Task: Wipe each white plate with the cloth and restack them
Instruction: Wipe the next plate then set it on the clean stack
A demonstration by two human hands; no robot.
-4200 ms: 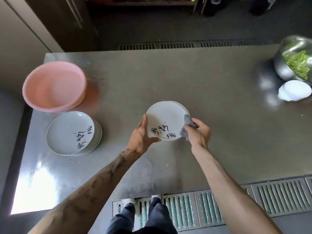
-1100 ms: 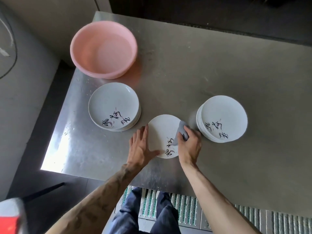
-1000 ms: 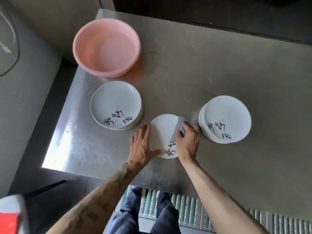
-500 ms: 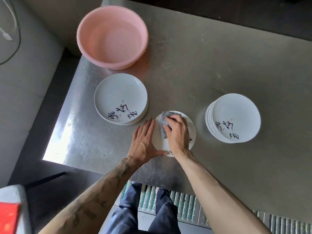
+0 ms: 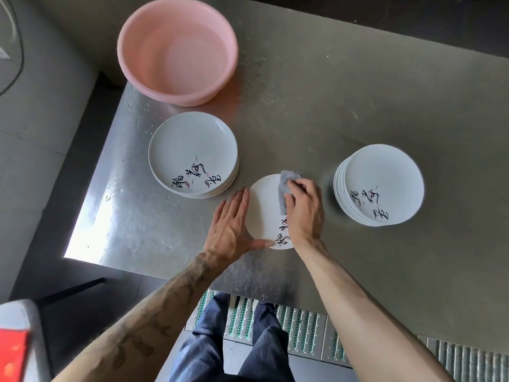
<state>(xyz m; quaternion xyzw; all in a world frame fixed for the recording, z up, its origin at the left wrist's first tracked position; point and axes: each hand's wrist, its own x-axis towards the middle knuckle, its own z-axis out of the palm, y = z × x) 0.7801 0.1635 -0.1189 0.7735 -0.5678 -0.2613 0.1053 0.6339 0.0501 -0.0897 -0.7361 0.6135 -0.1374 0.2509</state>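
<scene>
Top view of a scratched brushed-steel table (image 5: 330, 106). At far left sits a smooth-walled round pink plastic basin (image 5: 176, 48). Just nearer lies a low stack of shallow round white plates (image 5: 192, 153) with black brush lettering. The left hand (image 5: 230, 221) has a wide grip, fingers straight beside a single white plate (image 5: 264, 210) lying flat and thumb at its near rim. The right hand (image 5: 304, 208) has its grip curled round a crumpled grey cloth (image 5: 286, 188) pressed on that plate. A taller stack of white plates (image 5: 380, 183) stands at right.

Dark blue-grey trousers (image 5: 234, 340) are worn. Both forearms are left bare; the left forearm (image 5: 154, 307) is marked with dark tattooed lettering.
</scene>
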